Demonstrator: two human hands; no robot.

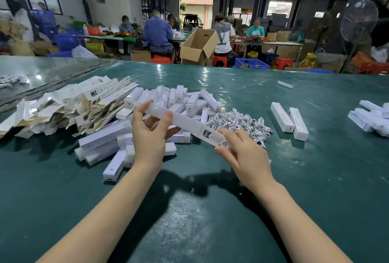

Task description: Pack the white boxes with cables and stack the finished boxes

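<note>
Thin card forms the long white box (185, 122), held in the air just left of the cable heap (237, 121) above the green counter (315, 168). The left hand (150, 136) curls round its plain end and the right hand (244, 151) pinches its printed end. It looks light, hollow and easily crushed or bowed in the middle, so a gentle grip by the edges near both ends seems best.

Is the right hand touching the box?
Touching: head view shows the right hand pinching the white box at its printed end; left hand grips the other.
</note>
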